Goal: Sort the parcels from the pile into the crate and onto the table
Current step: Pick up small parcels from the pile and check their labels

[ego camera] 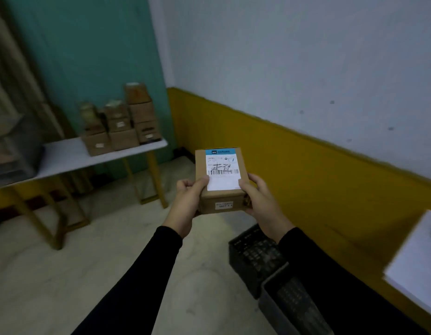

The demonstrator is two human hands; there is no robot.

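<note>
A small brown cardboard parcel (pixel 220 180) is held up level, its white shipping label with a blue strip and barcode facing upward, and a smaller white sticker on its near side. Well beyond the parcel to the left, brown parcels stand stacked in a pile (pixel 124 119) on a white-topped table (pixel 72 155). Below the parcel to the right, a dark slatted crate (pixel 253 257) sits on the floor.

Parcel (pixel 219 175) sits between left hand (pixel 186 201) and right hand (pixel 260 201); stacked boxes (pixel 122 122) on the table (pixel 72 153) far left, crates (pixel 255 257) below right (one behind another).
</note>
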